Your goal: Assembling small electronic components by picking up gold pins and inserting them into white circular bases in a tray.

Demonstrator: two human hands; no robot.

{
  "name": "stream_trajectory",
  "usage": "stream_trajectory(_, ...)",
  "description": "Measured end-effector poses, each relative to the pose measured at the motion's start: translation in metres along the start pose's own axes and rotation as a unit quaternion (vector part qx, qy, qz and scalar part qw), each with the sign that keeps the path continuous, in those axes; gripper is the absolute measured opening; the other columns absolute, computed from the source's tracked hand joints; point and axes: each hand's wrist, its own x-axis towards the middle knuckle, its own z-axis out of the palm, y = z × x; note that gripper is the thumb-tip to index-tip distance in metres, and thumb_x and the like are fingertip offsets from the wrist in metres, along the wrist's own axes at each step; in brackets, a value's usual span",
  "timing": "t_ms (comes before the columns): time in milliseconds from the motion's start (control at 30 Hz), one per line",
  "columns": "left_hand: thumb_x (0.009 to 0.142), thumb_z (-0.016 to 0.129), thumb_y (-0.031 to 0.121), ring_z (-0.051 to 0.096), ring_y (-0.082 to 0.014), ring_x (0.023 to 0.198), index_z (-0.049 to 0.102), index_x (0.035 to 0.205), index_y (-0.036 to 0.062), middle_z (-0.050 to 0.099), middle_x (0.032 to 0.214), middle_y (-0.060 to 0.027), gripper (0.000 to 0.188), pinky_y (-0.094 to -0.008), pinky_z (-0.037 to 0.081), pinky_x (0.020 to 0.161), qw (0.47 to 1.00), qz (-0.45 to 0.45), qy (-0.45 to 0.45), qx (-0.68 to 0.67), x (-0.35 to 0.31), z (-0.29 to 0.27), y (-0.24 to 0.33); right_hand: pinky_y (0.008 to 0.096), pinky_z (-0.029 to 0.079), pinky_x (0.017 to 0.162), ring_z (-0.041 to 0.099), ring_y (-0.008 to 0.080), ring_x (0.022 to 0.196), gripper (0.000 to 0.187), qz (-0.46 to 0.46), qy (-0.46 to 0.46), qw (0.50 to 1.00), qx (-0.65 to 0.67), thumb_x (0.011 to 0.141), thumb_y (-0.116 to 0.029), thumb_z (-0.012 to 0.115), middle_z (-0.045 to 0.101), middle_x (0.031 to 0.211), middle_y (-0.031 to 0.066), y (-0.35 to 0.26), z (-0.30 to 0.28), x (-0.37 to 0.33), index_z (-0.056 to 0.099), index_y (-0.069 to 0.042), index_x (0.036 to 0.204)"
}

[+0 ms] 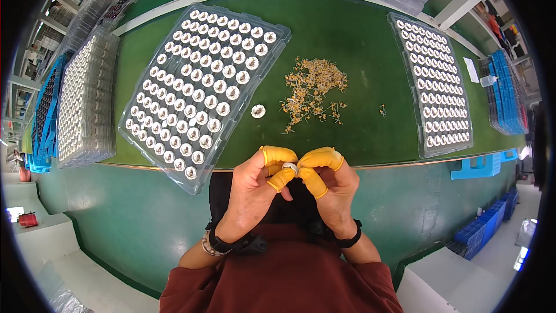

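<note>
Yellow finger covers sit on the fingertips of both hands, which meet just in front of the table's near edge. My left hand [250, 192] is closed on a small round white part [291, 167], pinched between thumb and fingers. Against its right side, my right hand [336, 188] is closed in a pinch; whatever is between those fingertips is too small to make out. Beyond the hands lies a loose pile of small yellow components with wire leads [315, 84]. A single round white part [258, 111] rests left of the pile.
A large clear tray [280, 36] of round white parts lies at the left, its near corner overhanging the table edge. Another filled tray [421, 81] lies at the right. Stacked trays [87, 101] stand far left, blue trays [505, 93] far right. A blue stool [479, 167] is below the table.
</note>
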Motion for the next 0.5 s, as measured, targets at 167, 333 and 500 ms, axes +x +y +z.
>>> stream_trajectory(167,0.089,0.064,-0.004,0.063,-0.0111,0.081,0.058,0.109,-0.0014,0.062,0.099,-0.0065,0.022,-0.0219,0.053,0.056,1.0,-0.003,-0.016,0.01,-0.0019,-0.0029,-0.0014,0.027,0.052,0.076,0.062,0.015,0.085,0.018,-0.014,0.005,1.0,0.003,0.084,0.011,0.064,0.062,0.097,0.0083,-0.0013,-0.0016,0.0016,0.061,0.002,0.1)
stream_trajectory(333,0.085,0.07,-0.002,0.063,-0.0106,0.077,0.053,0.109,-0.0011,0.063,0.095,-0.0076,0.03,-0.0225,0.054,0.056,0.999,-0.03,-0.012,-0.018,-0.0035,-0.0076,-0.0032,0.0272,0.051,0.075,0.061,0.0157,0.084,0.017,-0.038,-0.011,0.997,-0.061,0.083,0.012,0.064,0.062,0.095,0.0089,-0.0034,-0.0069,0.0023,0.062,0.002,0.096)
stream_trajectory(500,0.084,0.072,0.0,0.064,-0.0122,0.073,0.056,0.102,-0.0008,0.065,0.092,-0.0085,0.024,-0.0234,0.054,0.055,0.999,-0.04,-0.02,-0.026,-0.0036,-0.007,-0.0012,0.0275,0.051,0.075,0.061,0.0158,0.083,0.018,-0.039,-0.008,0.997,-0.07,0.082,0.013,0.063,0.063,0.095,0.0094,-0.0014,-0.0069,0.0016,0.062,0.002,0.095)
